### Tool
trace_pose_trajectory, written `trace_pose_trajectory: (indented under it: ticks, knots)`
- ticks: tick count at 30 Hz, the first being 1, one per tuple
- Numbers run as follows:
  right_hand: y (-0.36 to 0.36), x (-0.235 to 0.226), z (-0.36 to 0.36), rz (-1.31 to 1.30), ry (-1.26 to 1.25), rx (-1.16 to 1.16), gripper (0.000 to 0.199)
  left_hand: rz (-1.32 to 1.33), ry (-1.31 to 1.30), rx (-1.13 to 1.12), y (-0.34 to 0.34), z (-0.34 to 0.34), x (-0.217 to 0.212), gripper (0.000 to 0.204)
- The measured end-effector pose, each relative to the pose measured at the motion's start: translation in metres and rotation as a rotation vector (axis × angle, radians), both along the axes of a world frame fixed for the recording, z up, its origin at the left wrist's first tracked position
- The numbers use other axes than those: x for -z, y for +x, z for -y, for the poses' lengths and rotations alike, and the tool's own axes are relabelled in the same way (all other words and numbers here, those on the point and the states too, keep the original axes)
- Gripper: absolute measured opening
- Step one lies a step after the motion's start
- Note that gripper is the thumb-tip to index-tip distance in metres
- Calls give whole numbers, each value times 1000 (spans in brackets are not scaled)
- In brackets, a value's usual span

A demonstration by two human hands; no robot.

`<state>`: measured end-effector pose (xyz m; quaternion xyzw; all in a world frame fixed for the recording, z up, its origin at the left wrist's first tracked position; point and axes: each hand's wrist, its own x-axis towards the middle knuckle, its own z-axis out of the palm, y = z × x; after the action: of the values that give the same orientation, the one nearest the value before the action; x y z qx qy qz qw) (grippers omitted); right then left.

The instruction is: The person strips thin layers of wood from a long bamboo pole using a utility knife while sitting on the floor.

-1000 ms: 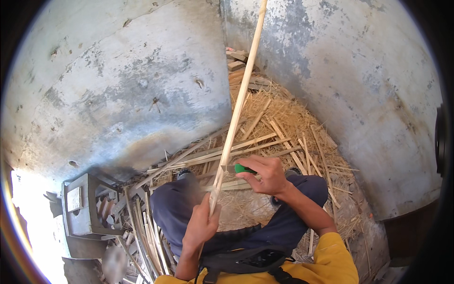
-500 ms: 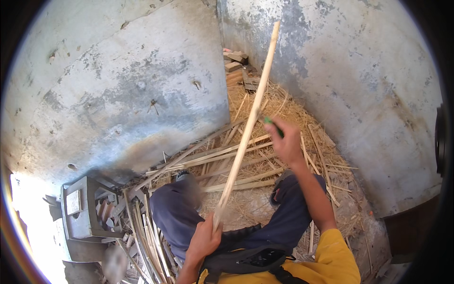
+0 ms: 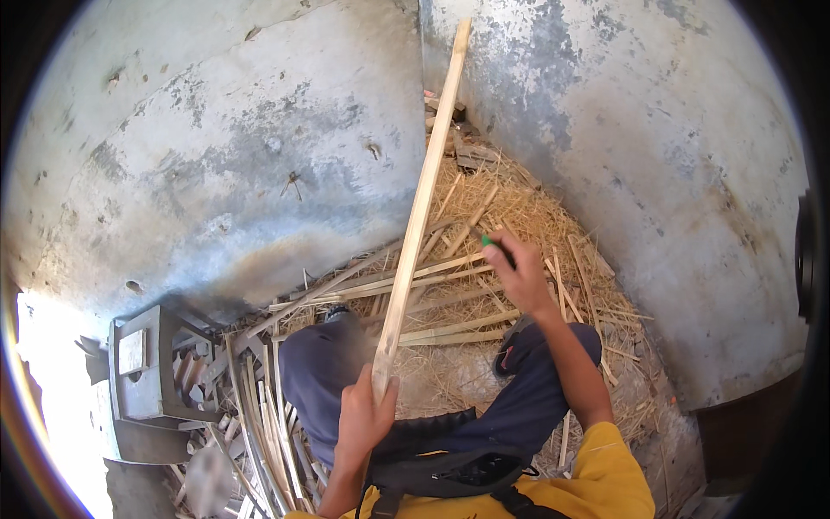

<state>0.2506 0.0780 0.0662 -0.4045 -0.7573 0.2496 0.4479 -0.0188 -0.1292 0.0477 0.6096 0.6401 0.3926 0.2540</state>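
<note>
My left hand [image 3: 365, 417] grips the near end of a long pale wooden strip [image 3: 421, 203], which rises steeply away from me toward the corner of the walls. My right hand [image 3: 519, 273] is raised to the right of the strip, apart from it, closed around a small tool with a green handle [image 3: 489, 242]. Only the green tip of that tool shows past my fingers. Both hands are above my knees in dark blue trousers [image 3: 316, 372].
Split wooden strips and shavings [image 3: 450, 285] cover the floor ahead. Two rough grey plastered walls [image 3: 216, 156] meet in a corner ahead. A grey metal block-like object [image 3: 143, 381] sits at the left, with a bundle of thin strips [image 3: 259, 424] beside my left knee.
My right hand with the green-handled tool has moved up and to the right, away from the strip. The strip's top end has tilted further right. My left hand has shifted lower.
</note>
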Motion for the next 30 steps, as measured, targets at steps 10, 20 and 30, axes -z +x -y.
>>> trace_pose_trajectory:
  ticks: [10,20,30]
  knots:
    - [-53,23,50,63,371,-342,29,46,104,18,14,-28,-4,23]
    - [-56,19,58,87,379,-246,30,-19,107,-13,19,-33,-6,23]
    - [-47,16,51,104,374,-353,31,-83,117,-14,21,-32,-6,22]
